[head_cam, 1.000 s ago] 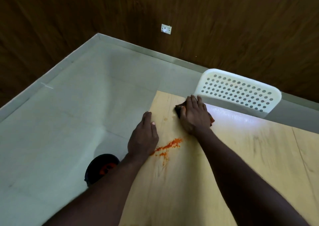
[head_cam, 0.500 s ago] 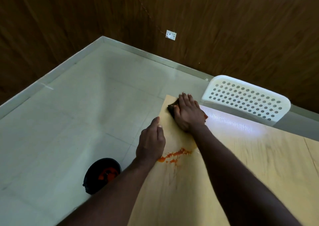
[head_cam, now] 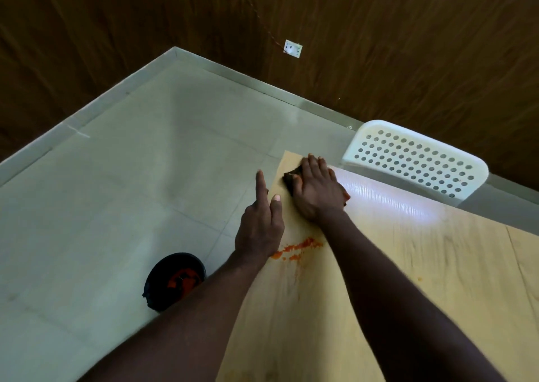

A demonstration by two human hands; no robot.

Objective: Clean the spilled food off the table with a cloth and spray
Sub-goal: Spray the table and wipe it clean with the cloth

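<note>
On the pale tiled floor [head_cam: 116, 192] at the left, a black round container [head_cam: 175, 279] is sitting with orange matter inside it, just beside the left forearm.

The left hand [head_cam: 259, 227] is hovering at the left edge of the table [head_cam: 408, 265]. Its index finger is pointing straight forward past the edge, and its thumb is lying apart from it over the wood. The other fingers are hidden, so their state cannot be told. The hand is holding nothing.

The spilled food [head_cam: 300, 246], an orange smear with crumbs, is lying on the table near the left edge, between the two wrists.

The cloth [head_cam: 289, 177], dark in colour, is lying at the far left corner of the table. The right hand [head_cam: 316, 192] is pressing flat on it, fingers straight and held close together, covering most of it.

A white perforated chair [head_cam: 417, 160] is standing behind the table's far edge. A white socket [head_cam: 292, 49] is showing on the dark wood wall.
</note>
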